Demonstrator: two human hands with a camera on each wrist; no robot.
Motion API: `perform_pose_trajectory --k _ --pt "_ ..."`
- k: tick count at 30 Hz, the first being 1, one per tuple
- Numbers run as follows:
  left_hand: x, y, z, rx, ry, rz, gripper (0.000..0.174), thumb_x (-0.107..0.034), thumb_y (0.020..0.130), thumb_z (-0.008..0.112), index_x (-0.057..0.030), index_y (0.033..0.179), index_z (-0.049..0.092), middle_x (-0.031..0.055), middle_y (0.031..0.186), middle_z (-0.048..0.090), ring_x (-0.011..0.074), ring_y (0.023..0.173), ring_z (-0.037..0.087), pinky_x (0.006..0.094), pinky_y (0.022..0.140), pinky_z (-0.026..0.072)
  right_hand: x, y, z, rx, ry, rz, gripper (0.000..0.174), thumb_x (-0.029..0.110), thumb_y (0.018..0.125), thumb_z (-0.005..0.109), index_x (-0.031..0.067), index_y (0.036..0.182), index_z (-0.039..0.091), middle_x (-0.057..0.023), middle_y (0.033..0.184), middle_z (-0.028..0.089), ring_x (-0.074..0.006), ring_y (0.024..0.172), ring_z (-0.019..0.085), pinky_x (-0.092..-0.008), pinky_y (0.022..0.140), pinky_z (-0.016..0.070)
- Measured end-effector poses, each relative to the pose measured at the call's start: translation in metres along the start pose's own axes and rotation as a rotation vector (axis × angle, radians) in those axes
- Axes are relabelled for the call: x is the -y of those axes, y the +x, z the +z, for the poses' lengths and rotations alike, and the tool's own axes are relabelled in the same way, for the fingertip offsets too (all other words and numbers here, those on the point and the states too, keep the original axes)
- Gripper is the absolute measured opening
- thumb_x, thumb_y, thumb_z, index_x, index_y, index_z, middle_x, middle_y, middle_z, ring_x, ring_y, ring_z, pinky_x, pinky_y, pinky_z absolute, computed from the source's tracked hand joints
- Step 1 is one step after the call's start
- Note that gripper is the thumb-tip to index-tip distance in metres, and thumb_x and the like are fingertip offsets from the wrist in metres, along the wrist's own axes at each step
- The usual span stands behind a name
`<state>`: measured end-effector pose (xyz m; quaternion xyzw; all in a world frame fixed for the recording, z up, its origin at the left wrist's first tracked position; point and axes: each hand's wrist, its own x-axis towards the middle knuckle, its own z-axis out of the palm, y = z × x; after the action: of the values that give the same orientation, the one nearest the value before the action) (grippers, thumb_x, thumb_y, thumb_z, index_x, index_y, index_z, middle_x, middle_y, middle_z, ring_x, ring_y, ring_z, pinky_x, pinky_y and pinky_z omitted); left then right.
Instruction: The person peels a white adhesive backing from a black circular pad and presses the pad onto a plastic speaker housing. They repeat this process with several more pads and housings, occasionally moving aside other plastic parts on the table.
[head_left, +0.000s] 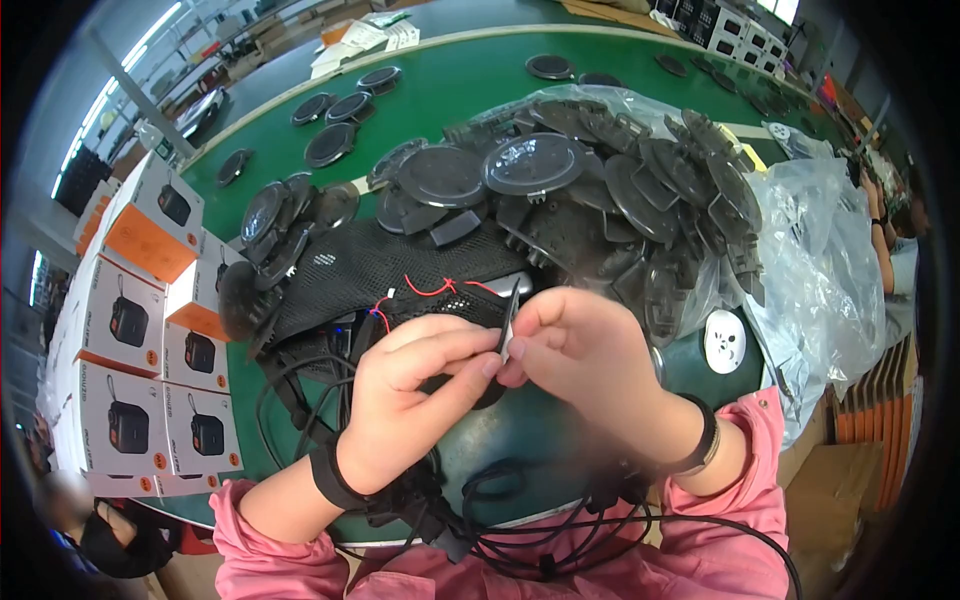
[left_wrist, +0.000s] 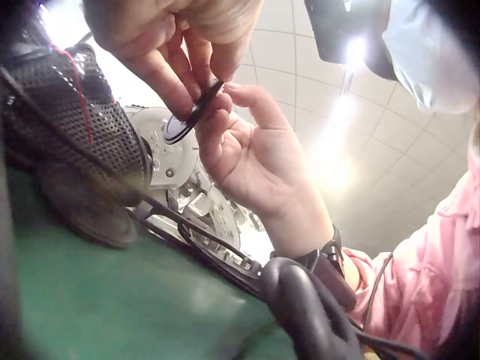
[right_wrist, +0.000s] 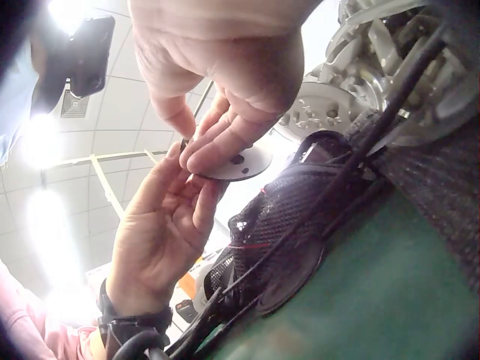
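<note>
Two hands, left (head_left: 408,395) and right (head_left: 588,345), pinch a disc (right_wrist: 255,162) over the surface (left_wrist: 135,300), seemingly working its edge, which likely calls next for light, even pressure.

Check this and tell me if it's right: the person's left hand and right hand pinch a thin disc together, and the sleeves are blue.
The colour is wrong: the sleeves are pink, as the head view shows. The left hand and right hand do pinch a thin disc together.
</note>
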<state>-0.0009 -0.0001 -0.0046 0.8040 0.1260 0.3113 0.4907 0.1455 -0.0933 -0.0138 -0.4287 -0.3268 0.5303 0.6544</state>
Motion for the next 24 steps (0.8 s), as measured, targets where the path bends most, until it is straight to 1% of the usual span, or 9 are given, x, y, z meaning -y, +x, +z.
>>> perform_pose_trajectory --k 3,5,9,13,15,16,19,22,24 --pt "0.0 -0.001 0.001 0.026 0.031 0.007 0.019 0.005 0.073 0.061 0.004 0.092 0.059 0.0096 0.088 0.056 0.0129 0.075 0.059 0.0216 0.066 0.049 0.001 -0.001 0.0 -0.017 -0.252 -0.059 0.007 0.0 0.077 0.059 0.0003 0.082 0.054 -0.0004 0.075 0.054 -0.0049 0.062 0.052 -0.0168 0.054 0.0412" --pt "0.001 -0.002 0.006 -0.007 -0.119 -0.033 0.02 0.006 0.072 0.062 0.004 0.092 0.058 0.0096 0.09 0.055 0.0128 0.075 0.059 0.0214 0.066 0.0494 -0.001 0.001 -0.002 -0.009 -0.584 -0.324 0.007 -0.002 0.073 0.06 0.0011 0.076 0.054 -0.0006 0.072 0.051 -0.0047 0.059 0.048 -0.0178 0.052 0.0395" --pt "0.003 -0.004 0.006 0.003 -0.231 -0.108 0.018 0.006 0.071 0.062 0.0046 0.089 0.057 0.008 0.089 0.054 0.011 0.075 0.057 0.0205 0.067 0.0499 0.0 0.002 -0.008 0.086 -0.654 -0.395 0.008 -0.002 0.071 0.059 0.0014 0.074 0.053 0.0002 0.072 0.049 -0.0036 0.058 0.046 -0.0184 0.051 0.0386" --pt "0.005 -0.007 0.001 -0.092 -0.134 -0.094 0.01 0.007 0.075 0.056 0.0047 0.085 0.057 0.0049 0.085 0.053 0.006 0.071 0.055 0.0169 0.061 0.0475 0.014 -0.006 -0.008 0.106 -0.56 -0.355 0.006 -0.004 0.072 0.056 -0.0001 0.074 0.052 -0.0003 0.074 0.051 -0.0038 0.058 0.047 -0.0182 0.052 0.0388" --pt "0.01 -0.007 0.004 -0.14 -0.253 -0.098 0.007 0.006 0.078 0.054 0.0043 0.084 0.055 0.0029 0.084 0.052 0.0042 0.07 0.054 0.0158 0.06 0.0461 0.032 -0.017 -0.006 0.123 -0.137 -0.178 0.005 -0.007 0.072 0.051 -0.002 0.074 0.051 -0.0027 0.077 0.053 -0.0053 0.058 0.049 -0.0183 0.052 0.0392" --pt "0.011 -0.007 0.004 -0.159 -0.343 -0.134 0.006 0.005 0.079 0.053 0.0041 0.085 0.055 0.0023 0.084 0.052 0.0044 0.071 0.055 0.0166 0.061 0.0469 0.039 -0.021 -0.007 0.163 -0.108 -0.249 0.009 -0.01 0.071 0.046 -0.0035 0.075 0.051 -0.0065 0.076 0.054 -0.0071 0.058 0.05 -0.0187 0.051 0.0394" --pt "0.013 -0.009 0.004 -0.173 -0.452 -0.161 0.007 0.004 0.08 0.052 0.0035 0.087 0.053 0.002 0.085 0.052 0.0051 0.073 0.055 0.0183 0.064 0.0483 0.056 -0.04 -0.009 0.128 -0.137 -0.541 0.006 0.002 0.071 0.052 -0.0035 0.072 0.049 -0.0107 0.073 0.054 -0.0086 0.053 0.05 -0.0196 0.047 0.0391" --pt "0.009 -0.009 0.003 -0.158 -0.487 -0.173 0.009 0.003 0.082 0.051 0.0026 0.09 0.052 0.0034 0.088 0.055 0.0073 0.076 0.056 0.0215 0.066 0.0501 0.072 -0.07 -0.021 -0.129 -0.124 -0.708 0.014 0.01 0.071 0.055 -0.0022 0.07 0.047 -0.0126 0.07 0.055 -0.009 0.042 0.047 -0.0189 0.038 0.0356" --pt "0.008 -0.01 0.002 -0.14 -0.435 -0.166 0.008 0.003 0.082 0.05 0.0027 0.09 0.052 0.004 0.088 0.055 0.0081 0.074 0.056 0.0223 0.065 0.05 0.084 -0.092 -0.041 -0.377 -0.321 -0.707 0.007 0.005 0.07 0.051 -0.0005 0.07 0.046 -0.0089 0.068 0.054 -0.0077 0.047 0.047 -0.0185 0.042 0.0352"
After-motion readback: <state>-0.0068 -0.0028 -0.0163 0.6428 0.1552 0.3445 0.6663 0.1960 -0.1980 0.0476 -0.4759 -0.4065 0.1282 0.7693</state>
